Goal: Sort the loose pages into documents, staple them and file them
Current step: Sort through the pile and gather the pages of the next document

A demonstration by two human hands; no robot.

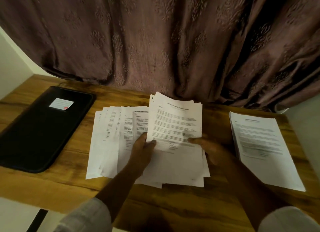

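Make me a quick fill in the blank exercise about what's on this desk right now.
The ____ folder lies left of the fanned pages.
The left hand and right hand hold a sheaf; the neat stack lies to their ____.
Behind the desk hangs a patterned ____.
Missing words: black, right, curtain.

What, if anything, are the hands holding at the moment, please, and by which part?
A sheaf of printed pages, lifted above the desk: the left hand pinches its lower left edge, the right hand its lower right edge.
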